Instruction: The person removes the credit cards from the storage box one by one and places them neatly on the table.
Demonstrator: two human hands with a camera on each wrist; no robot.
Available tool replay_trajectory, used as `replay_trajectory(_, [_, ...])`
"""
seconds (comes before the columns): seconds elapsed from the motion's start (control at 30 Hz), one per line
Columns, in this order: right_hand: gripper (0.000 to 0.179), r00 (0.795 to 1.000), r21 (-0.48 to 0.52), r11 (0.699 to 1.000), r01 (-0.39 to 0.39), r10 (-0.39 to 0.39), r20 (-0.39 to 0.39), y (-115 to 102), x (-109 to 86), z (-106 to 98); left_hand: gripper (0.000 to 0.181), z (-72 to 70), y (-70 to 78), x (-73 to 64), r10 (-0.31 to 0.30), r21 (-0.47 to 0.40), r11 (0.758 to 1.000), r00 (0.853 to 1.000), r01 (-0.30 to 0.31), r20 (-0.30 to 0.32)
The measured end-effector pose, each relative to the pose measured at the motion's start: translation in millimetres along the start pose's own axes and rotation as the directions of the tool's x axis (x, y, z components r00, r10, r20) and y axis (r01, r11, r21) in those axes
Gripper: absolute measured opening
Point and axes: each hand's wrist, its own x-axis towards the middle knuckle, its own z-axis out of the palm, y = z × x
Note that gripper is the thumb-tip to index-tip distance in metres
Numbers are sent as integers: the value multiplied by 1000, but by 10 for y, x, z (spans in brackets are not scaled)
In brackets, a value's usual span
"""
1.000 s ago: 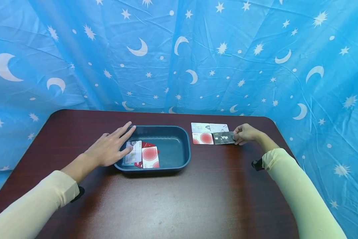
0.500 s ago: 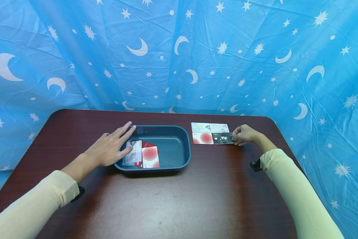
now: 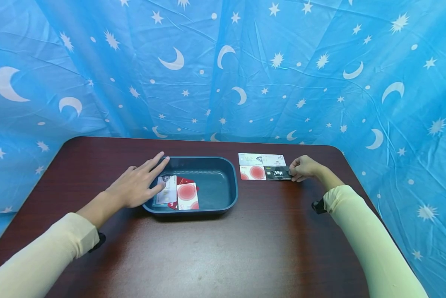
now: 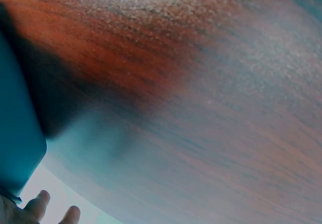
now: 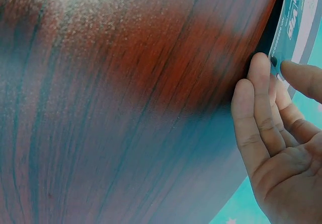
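Observation:
My right hand [image 3: 304,167] pinches the right edge of a black card [image 3: 276,173] marked "Vip" at the table's far right. In the right wrist view, thumb and fingertips meet at that card's corner. The black card sits beside a white card with red circles [image 3: 252,172]; behind these two lie a pale card [image 3: 249,159] and another pale card [image 3: 273,160], forming a block. My left hand [image 3: 137,186], fingers spread, rests over the left rim of a dark blue tray [image 3: 217,209]. Inside it are a silvery card [image 3: 167,192], a white-and-red card [image 3: 187,195] and red ones partly covered.
The dark wooden table [image 3: 223,256] stretches toward me, with rounded far corners. A blue curtain [image 3: 193,99] with moons and stars hangs right behind its far edge and along both sides.
The black card has slid slightly left, up against the white-and-red card, with my right hand still at its edge. The left hand and the tray have not moved.

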Motion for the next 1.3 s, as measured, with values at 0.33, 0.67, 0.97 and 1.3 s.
replay_trajectory(0.33, [10, 998, -49, 998, 41, -43, -39, -30, -33, 22, 79, -10, 16, -6, -1, 0, 1000, 1000, 1, 0])
replay_trajectory(0.67, [13, 997, -110, 992, 58, -63, -45, -83, -49, 64, 79, -1, 10, -7, -1, 1, 1000, 1000, 1, -2])
replay_trajectory(0.97, [13, 997, -121, 991, 57, -63, -45, -81, -37, 77, 78, -15, 17, -12, 9, 6, 1000, 1000, -9, -8])
replay_trajectory(1.3, [22, 991, -85, 990, 110, -115, -67, -210, -28, -27, 78, -13, 16, -9, 4, -3, 1000, 1000, -4, -3])
